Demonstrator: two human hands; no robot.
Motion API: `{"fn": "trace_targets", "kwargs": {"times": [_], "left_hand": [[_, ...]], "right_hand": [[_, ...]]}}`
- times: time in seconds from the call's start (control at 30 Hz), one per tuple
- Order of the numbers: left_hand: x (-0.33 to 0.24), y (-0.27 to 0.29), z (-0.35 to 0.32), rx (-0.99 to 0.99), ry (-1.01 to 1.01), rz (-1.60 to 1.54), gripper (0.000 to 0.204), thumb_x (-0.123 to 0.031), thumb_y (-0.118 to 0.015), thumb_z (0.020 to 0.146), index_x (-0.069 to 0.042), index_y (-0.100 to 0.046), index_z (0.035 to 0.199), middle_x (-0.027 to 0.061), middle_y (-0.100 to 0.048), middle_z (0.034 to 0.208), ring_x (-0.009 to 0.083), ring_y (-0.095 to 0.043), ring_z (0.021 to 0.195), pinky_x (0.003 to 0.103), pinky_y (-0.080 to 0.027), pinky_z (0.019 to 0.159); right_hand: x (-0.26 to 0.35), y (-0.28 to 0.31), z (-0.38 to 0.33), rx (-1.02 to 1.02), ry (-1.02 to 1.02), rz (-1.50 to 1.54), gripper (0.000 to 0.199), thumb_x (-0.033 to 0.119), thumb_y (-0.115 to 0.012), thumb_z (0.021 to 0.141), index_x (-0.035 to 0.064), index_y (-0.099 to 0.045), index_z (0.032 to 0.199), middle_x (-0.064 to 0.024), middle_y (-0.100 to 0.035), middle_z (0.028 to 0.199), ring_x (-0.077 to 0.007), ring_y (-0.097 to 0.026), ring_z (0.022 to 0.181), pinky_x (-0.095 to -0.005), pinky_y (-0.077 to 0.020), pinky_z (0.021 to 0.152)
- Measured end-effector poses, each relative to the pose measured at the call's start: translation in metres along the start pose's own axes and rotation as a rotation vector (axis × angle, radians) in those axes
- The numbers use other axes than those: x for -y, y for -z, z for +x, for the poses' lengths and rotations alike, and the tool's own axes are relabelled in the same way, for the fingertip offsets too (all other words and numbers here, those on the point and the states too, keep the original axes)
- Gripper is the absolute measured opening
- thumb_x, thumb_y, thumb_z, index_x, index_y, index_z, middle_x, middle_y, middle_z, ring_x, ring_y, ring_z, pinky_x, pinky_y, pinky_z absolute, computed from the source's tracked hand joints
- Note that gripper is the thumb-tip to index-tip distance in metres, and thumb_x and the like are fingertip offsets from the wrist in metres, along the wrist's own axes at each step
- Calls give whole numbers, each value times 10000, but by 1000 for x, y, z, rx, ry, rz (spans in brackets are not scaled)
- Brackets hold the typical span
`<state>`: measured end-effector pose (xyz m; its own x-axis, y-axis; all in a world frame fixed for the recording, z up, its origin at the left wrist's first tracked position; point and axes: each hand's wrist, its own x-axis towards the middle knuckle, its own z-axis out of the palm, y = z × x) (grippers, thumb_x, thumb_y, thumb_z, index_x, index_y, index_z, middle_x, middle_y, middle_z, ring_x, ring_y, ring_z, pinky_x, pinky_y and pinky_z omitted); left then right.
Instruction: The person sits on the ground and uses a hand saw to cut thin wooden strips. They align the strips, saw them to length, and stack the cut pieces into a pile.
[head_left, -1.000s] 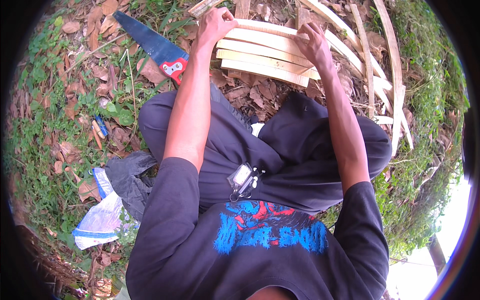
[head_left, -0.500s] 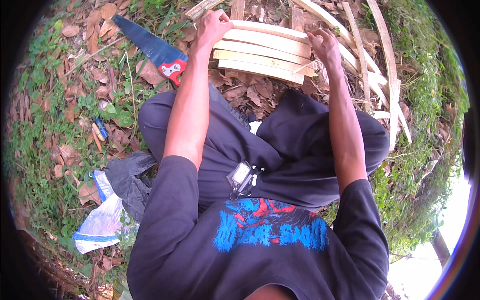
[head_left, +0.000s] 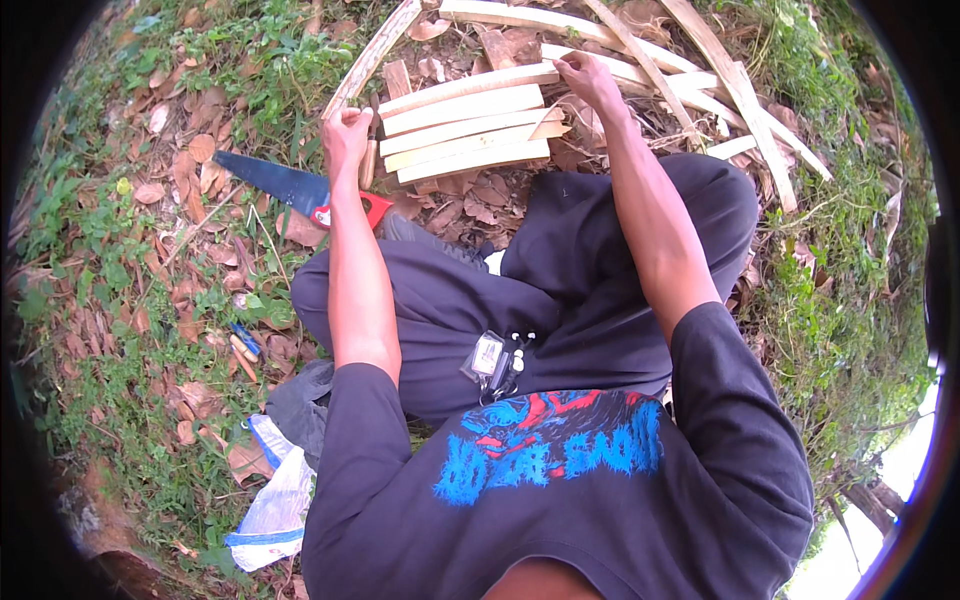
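Note:
Several pale wooden slats (head_left: pixel 470 122) lie side by side, bridging darker wood pieces on the ground in front of me. My right hand (head_left: pixel 592 82) pinches the right end of the farthest slat (head_left: pixel 465 86). Off the slats' left ends, my left hand (head_left: pixel 347 137) has its fingers curled closed, at the near end of a long rough wood strip (head_left: pixel 378 52). Whether it grips that strip is hidden. Just right of this hand is a tool with a wooden handle (head_left: pixel 368 166). The handsaw (head_left: pixel 275 182), with dark blade and red handle, lies partly under my left forearm.
Long wood strips (head_left: pixel 690 85) lie crossed at the far right. On the left are a small blue item (head_left: pixel 245 338), a wooden-handled tool (head_left: pixel 243 352) and a white-and-blue plastic bag (head_left: pixel 280 505). Dry leaves and grass cover the ground around my crossed legs.
My left hand has left the farthest slat's left end and moved left to the rough strip's end. My right hand stays at the right end. The whole view has shifted.

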<state>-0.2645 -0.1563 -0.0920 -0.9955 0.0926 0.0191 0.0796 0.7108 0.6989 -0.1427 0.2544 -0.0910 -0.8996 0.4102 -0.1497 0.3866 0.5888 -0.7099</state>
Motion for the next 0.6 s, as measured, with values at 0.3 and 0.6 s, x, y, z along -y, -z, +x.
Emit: {"fn": "trace_targets", "kwargs": {"times": [0.3,0.6], "left_hand": [[-10,12,-49,278,4,129,456,-305,-690,772,-13,-669,1121,178,-699,1031,257,-673,975,339,-509,863],[-17,8,-65,285,17,117,498,-256,-701,774,2,-618,1192,170,-683,1096,227,-652,1028,329,-496,900]], "right_hand": [[11,1,-15,82,43,-90,408,350,-587,880,30,-653,1124,-212,-674,1063,-340,-654,995,-387,-505,891],[3,-11,-13,-38,128,24,272,206,-572,900,120,-652,1146,-212,-681,1012,-322,-680,898,-391,-531,814]]}}
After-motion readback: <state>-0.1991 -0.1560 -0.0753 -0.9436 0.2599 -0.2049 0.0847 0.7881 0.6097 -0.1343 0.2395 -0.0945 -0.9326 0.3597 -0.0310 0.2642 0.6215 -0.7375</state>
